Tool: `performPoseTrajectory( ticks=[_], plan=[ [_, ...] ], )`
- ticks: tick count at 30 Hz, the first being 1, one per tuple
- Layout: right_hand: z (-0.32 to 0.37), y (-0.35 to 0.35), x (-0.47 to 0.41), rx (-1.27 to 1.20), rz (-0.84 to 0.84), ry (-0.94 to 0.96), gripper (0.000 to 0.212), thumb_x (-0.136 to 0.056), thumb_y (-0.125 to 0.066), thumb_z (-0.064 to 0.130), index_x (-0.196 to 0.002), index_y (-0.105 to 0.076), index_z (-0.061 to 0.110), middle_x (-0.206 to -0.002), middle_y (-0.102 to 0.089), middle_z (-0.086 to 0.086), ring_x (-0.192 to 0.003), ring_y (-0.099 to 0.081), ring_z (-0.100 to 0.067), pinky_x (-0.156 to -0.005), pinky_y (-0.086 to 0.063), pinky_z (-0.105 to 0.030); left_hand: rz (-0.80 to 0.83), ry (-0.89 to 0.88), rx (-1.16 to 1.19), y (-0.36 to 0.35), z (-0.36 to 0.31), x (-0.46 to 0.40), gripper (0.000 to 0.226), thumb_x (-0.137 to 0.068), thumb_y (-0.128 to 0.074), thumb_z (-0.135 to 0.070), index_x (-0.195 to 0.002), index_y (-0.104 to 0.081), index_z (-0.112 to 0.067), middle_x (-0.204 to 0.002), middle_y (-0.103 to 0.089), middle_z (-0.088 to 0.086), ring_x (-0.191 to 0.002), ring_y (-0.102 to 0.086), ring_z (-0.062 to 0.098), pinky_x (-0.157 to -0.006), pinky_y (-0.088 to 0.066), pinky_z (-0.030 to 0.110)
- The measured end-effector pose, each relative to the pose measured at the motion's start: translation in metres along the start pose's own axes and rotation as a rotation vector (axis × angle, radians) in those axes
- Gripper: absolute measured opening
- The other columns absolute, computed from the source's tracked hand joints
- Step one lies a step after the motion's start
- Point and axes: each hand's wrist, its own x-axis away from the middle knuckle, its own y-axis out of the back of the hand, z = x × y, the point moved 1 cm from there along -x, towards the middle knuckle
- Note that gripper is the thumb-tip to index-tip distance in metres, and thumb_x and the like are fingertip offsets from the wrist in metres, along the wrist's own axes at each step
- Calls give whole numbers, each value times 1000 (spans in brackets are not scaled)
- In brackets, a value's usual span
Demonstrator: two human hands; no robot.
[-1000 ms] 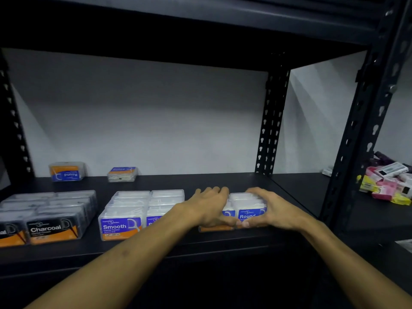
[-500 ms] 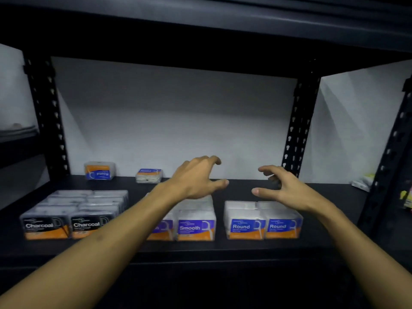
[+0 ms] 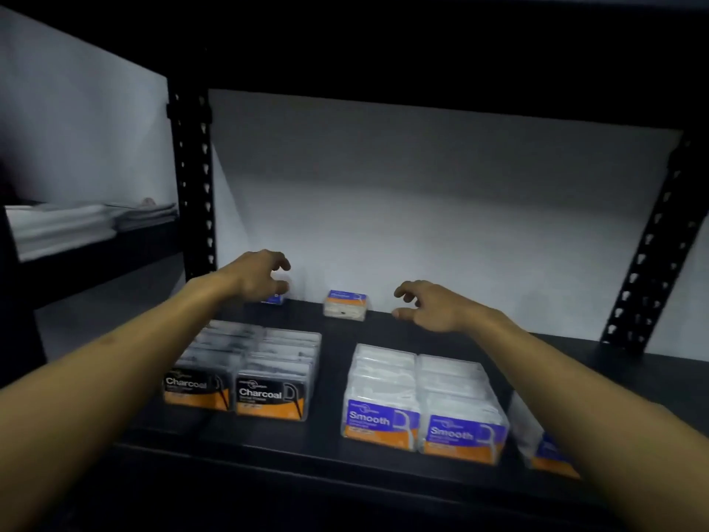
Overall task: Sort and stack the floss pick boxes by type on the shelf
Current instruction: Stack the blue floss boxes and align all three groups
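Observation:
On the black shelf [image 3: 333,451] stand rows of clear floss pick boxes: Charcoal boxes [image 3: 253,370] at the left, Smooth boxes [image 3: 422,401] in the middle, and a Round stack [image 3: 544,451] mostly hidden behind my right forearm. Two loose boxes lie at the back. One with a blue label [image 3: 345,305] sits between my hands. The other [image 3: 274,299] is nearly covered by my left hand [image 3: 257,278], which hovers over it with fingers spread and curved, holding nothing. My right hand [image 3: 426,305] hangs just right of the blue-labelled box, fingers loosely curled, empty.
Black perforated uprights stand at the back left [image 3: 192,186] and back right [image 3: 652,247], with a white wall behind. Folded white cloths [image 3: 76,224] lie on a neighbouring shelf to the left. A dark shelf board runs close overhead.
Both hands left the Round stack and reached back toward the two loose boxes at the rear. The camera has swung left and closer.

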Motion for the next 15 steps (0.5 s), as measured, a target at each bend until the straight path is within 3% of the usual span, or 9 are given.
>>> performPoseTrajectory(
  ticks=[6, 11, 13, 15],
  plan=[
    [20, -25, -61, 147, 122, 50, 56, -100, -55, 30, -151, -35, 16, -151, -41, -11, -135, -43, -28, -111, -35, -36, -14, 64, -2, -10, 65, -37, 52, -93, -62, -17, -143, -47, -17, -144, -52, 11, -127, -53, 29, -104, -39, 32],
    [22, -39, -96, 171, 145, 50, 62, -104, -41, 39, -157, -20, 14, -155, -34, -13, -139, -39, -29, -115, -31, -39, 11, 2, 12, -26, 82, -62, 51, -95, -62, -19, -144, -49, -18, -145, -52, 10, -130, -50, 28, -106, -35, 30],
    [25, -46, -103, 186, 130, 53, 56, -105, -37, 40, -152, -28, 10, -148, -38, -16, -131, -45, -30, -111, -36, -39, 14, -25, -6, -29, 84, -70, 50, -95, -62, -24, -143, -49, -16, -142, -53, 12, -129, -49, 29, -106, -35, 30],
    [26, -54, -113, 208, 102, 56, 47, -105, -36, 41, -137, -47, 8, -131, -43, -16, -111, -50, -27, -104, -40, -40, -4, -42, -19, -30, 85, -78, 52, -93, -65, -29, -141, -51, -15, -135, -54, 13, -126, -50, 30, -104, -37, 33]
  ],
)
